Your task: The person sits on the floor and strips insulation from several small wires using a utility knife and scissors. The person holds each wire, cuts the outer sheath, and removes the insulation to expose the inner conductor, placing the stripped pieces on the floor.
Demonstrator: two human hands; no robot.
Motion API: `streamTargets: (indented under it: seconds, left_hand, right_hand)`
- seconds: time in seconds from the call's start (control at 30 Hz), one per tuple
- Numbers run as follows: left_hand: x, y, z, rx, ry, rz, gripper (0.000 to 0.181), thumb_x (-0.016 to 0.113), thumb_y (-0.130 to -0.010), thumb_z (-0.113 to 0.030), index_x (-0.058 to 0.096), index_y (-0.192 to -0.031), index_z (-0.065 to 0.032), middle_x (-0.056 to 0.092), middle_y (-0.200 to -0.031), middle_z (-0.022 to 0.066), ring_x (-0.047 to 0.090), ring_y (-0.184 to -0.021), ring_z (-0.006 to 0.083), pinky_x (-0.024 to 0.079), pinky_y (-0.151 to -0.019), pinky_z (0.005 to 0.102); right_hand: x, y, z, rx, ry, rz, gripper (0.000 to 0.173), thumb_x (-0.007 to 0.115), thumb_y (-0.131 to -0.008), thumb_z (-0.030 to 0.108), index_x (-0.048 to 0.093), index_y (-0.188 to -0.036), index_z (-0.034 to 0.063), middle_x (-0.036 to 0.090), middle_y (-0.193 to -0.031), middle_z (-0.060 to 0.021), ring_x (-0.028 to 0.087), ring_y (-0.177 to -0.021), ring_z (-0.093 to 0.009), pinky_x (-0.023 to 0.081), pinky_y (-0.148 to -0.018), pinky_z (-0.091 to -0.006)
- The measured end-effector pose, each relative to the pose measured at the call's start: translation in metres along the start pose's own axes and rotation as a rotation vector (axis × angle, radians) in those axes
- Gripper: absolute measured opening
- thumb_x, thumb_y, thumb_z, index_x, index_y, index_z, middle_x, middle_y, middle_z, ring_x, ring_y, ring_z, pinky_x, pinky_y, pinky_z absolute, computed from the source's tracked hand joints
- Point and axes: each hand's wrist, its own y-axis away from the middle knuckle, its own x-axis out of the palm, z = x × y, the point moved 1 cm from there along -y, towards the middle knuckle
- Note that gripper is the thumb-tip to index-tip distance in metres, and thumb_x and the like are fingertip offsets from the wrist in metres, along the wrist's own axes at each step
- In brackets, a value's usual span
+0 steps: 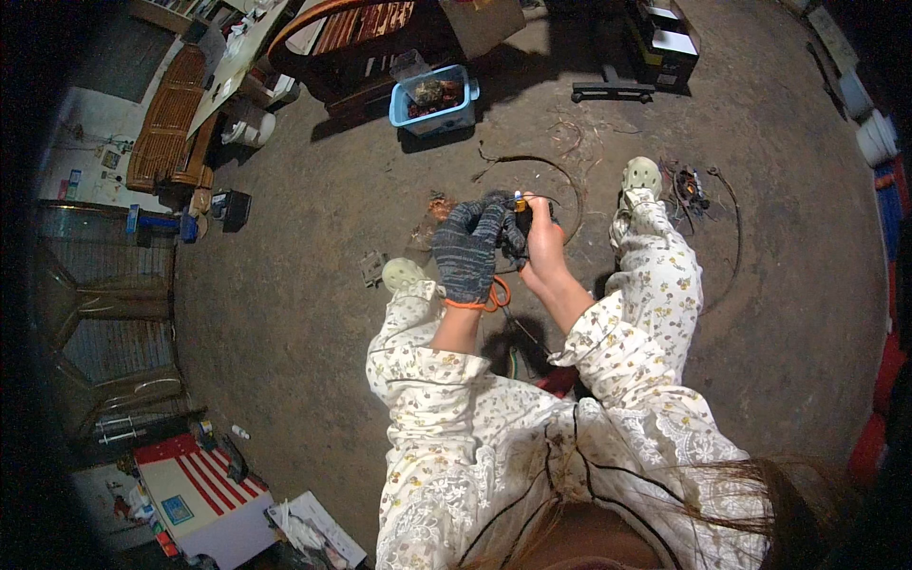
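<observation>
In a dark grey knit glove with an orange cuff, my left hand (pixel 467 246) curls its fingers against a small dark item (pixel 524 219) with a yellow and a white-blue part. My bare right hand (pixel 545 246) grips that item from the other side, thumb on top. Its exact kind is hidden by my fingers. Thin dark wire shows by the right fingertips. An orange loop (pixel 501 293) hangs beneath my left wrist. On the floor past my hands, a dark cable (pixel 563 171) curves round, with thin copper-coloured wire strands (pixel 570 139) beyond it.
A copper-coloured heap (pixel 440 208) lies left of my hands, near a small metal box (pixel 372 268). Ahead stands a blue plastic basin (pixel 433 127) holding reddish scrap. By my right shoe is a tangle of wires and parts (pixel 687 187). A striped box (pixel 206 484) sits at lower left.
</observation>
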Motion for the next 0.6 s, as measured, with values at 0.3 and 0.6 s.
streamTargets:
  seconds: [0.3, 0.6]
  left_hand:
    - [0.003, 0.003, -0.008, -0.008, 0.022, 0.021, 0.014, 0.059, -0.077, -0.007, 0.062, -0.086, 0.0024, 0.062, -0.075, 0.0065, 0.054, -0.062, 0.0087, 0.044, -0.056, 0.0227]
    - [-0.005, 0.000, -0.005, -0.039, -0.021, -0.042, 0.013, 0.058, -0.078, -0.010, 0.063, -0.086, -0.0004, 0.061, -0.073, 0.0034, 0.051, -0.057, 0.0078, 0.041, -0.051, 0.0219]
  right_hand:
    - [0.008, 0.014, 0.001, 0.018, 0.038, -0.057, 0.026, 0.049, -0.080, 0.030, 0.057, -0.083, 0.0055, 0.059, -0.076, -0.0020, 0.057, -0.067, -0.012, 0.045, -0.063, -0.0249]
    - [0.019, 0.015, -0.002, 0.009, -0.170, 0.021, 0.026, 0.044, -0.081, 0.033, 0.057, -0.078, 0.0103, 0.057, -0.069, -0.0013, 0.055, -0.062, -0.013, 0.045, -0.057, -0.0272]
